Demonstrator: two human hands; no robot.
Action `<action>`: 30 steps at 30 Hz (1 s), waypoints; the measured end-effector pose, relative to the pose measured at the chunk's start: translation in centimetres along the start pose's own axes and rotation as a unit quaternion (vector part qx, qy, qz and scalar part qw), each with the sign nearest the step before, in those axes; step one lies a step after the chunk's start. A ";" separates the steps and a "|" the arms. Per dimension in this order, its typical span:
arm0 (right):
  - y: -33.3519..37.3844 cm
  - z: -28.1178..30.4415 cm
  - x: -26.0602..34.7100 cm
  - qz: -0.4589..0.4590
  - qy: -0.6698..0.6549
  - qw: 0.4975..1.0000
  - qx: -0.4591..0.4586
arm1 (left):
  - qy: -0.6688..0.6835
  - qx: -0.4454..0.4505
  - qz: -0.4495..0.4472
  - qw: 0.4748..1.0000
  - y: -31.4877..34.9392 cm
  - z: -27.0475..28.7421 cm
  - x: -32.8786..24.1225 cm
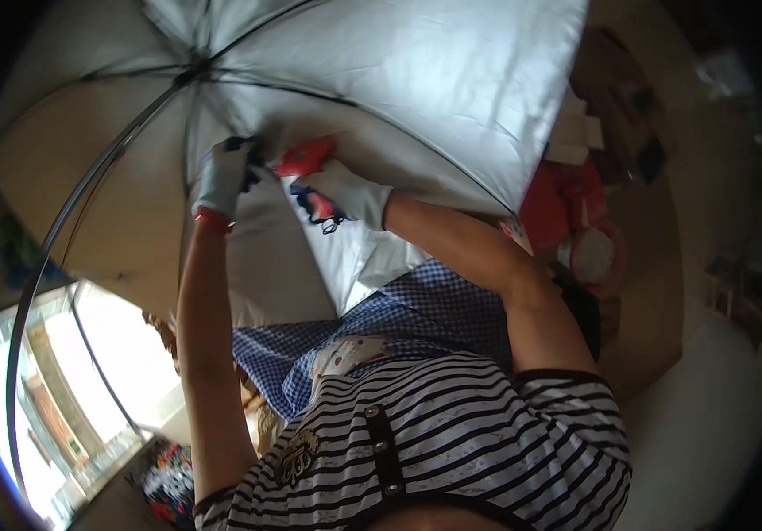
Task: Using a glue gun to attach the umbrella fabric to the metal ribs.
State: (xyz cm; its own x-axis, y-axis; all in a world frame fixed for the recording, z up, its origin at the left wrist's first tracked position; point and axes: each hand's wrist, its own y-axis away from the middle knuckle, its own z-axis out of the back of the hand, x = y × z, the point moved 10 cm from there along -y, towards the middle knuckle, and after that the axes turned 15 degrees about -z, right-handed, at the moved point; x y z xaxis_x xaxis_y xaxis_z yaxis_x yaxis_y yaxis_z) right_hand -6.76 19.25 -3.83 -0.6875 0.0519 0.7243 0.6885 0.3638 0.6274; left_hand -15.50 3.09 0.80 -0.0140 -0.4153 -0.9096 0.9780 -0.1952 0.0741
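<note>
A large umbrella canopy (434, 62) with a silver-grey inner side spreads open in front of me. Its dark ribs meet at a hub (197, 66) at the upper left. My left hand (224, 181), in a pale glove with dark fingertips, is closed close to the canopy's inside, below the hub. What its fingers pinch is blurred. Just to its right, my right hand (354, 193), also gloved, is closed around a small red object (305, 158) whose kind is unclear. Dark blue and pink material with thin loops (321, 207) shows at that hand's palm side.
A blue checked cloth (434, 296) covers my lap under the canopy. A curved dark rod (44, 265) arcs down the left side. Red items (567, 203) and a round pinkish-rimmed object (598, 257) stand to the right. A bright opening (71, 380) lies at lower left, beside a multicoloured pile (168, 482).
</note>
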 end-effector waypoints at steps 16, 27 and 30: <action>24.0 38.8 -9.2 0.049 0.267 0.760 -0.591 | 0.439 0.186 0.020 0.879 -4.4 5.1 -10.6; 10.4 50.7 -31.4 -0.286 0.700 0.465 -0.461 | 0.473 0.098 0.150 0.863 -8.5 6.7 -7.6; 12.0 49.2 -29.0 -0.222 0.604 0.569 -0.512 | 0.456 0.004 0.078 0.887 -10.5 12.1 -7.9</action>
State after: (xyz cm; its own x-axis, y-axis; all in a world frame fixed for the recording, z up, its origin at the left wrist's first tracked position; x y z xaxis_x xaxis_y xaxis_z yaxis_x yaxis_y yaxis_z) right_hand 10.04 67.82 -31.33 -0.6107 -0.7364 -0.2911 0.7082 -0.6724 0.2152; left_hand -28.14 -2.35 12.22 0.2991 0.4521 -0.8403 0.9516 -0.2067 0.2275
